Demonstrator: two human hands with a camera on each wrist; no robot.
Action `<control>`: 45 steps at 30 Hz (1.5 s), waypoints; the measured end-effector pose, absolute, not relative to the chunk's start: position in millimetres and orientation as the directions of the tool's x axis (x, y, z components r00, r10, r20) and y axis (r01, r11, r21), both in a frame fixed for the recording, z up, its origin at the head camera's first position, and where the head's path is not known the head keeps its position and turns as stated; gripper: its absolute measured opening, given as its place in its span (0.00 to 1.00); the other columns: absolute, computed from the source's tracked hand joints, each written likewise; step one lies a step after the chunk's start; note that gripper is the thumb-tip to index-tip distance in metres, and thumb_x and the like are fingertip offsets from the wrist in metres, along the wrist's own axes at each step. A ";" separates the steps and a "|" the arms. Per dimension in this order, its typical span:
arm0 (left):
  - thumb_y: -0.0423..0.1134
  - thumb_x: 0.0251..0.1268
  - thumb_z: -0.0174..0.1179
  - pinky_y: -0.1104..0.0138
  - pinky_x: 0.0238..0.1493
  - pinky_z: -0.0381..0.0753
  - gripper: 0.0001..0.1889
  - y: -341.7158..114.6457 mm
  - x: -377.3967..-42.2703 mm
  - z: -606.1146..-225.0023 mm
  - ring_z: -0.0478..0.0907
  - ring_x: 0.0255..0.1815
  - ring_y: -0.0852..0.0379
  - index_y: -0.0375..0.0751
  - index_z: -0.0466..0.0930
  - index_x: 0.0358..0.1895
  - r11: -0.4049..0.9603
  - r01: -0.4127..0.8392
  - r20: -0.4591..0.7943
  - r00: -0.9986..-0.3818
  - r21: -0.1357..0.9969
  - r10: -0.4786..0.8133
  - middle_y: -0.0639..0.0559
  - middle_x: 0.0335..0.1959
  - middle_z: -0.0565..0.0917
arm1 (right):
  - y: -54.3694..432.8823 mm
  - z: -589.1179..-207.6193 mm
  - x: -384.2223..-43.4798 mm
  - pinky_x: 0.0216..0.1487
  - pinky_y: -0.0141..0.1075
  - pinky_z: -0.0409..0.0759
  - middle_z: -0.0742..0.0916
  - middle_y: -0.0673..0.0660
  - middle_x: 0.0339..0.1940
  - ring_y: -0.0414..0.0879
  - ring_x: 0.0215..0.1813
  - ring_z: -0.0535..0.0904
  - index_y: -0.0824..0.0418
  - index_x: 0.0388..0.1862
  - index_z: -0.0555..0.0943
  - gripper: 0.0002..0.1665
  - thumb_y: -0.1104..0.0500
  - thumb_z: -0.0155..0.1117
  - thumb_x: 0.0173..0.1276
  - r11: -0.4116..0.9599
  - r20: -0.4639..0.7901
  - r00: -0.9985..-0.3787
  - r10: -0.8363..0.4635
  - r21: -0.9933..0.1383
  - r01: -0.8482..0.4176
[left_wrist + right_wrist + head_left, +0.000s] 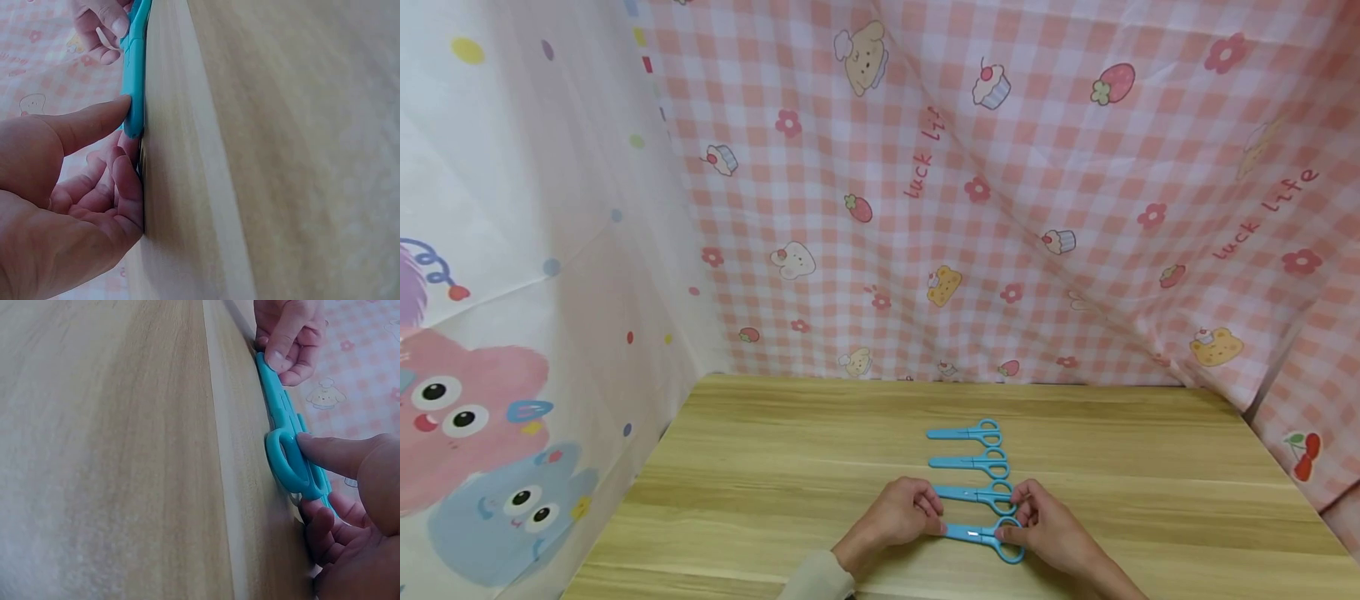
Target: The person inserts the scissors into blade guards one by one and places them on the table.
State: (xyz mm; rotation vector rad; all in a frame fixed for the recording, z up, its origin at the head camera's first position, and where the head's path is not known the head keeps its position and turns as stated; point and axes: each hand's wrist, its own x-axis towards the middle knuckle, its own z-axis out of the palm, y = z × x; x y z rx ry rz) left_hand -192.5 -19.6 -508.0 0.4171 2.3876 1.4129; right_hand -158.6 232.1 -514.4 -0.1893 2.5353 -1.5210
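Note:
Several light-blue scissors with closed blades lie in a column on the wooden table, loops to the right. My left hand (901, 512) pinches the blade tip of the nearest scissors (958, 532), thumb on top and the other fingers curled by the tip. At the other end, my right hand (1054, 529) holds their handle, its thumb pressing near the loops; in the right wrist view the fingertips (322, 525) curl beside the far loop. The second scissors (958, 492) lie just beyond, close to the fingers of both hands. Against the table, the held scissors (134, 75) look flat.
Farther back lie the third scissors (958, 462) and the farthest scissors (955, 433), roughly parallel. The wooden table (760, 467) ends at a pink checked cloth (910, 250) behind. A white cartoon-printed cloth (587, 333) hangs along the left side.

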 end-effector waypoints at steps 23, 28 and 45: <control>0.28 0.49 0.74 0.71 0.30 0.71 0.10 -17.7 -190.5 -506.4 0.73 0.25 0.62 0.38 0.81 0.31 0.463 0.074 -0.142 -0.899 0.883 0.414 0.55 0.22 0.79 | 233.9 -515.0 -157.6 0.27 0.29 0.67 0.74 0.53 0.28 0.41 0.27 0.69 0.65 0.45 0.70 0.28 0.60 0.79 0.54 0.498 -0.096 -0.976 -0.195 -0.867 -0.014; 0.27 0.48 0.74 0.71 0.29 0.71 0.10 -17.0 -189.4 -507.1 0.73 0.24 0.62 0.37 0.81 0.30 0.449 0.080 -0.127 -0.902 0.890 0.412 0.54 0.22 0.79 | 234.1 -515.4 -157.3 0.26 0.29 0.67 0.74 0.53 0.28 0.41 0.27 0.68 0.65 0.45 0.70 0.29 0.60 0.79 0.54 0.498 -0.098 -0.975 -0.198 -0.867 -0.014; 0.34 0.61 0.68 0.70 0.32 0.72 0.04 -20.7 -192.4 -513.0 0.75 0.28 0.61 0.41 0.81 0.34 0.408 0.069 -0.110 -0.911 0.910 0.398 0.56 0.26 0.81 | 232.3 -512.3 -156.3 0.27 0.29 0.67 0.74 0.52 0.27 0.40 0.26 0.69 0.65 0.44 0.70 0.22 0.61 0.74 0.60 0.493 -0.081 -0.983 -0.165 -0.870 -0.011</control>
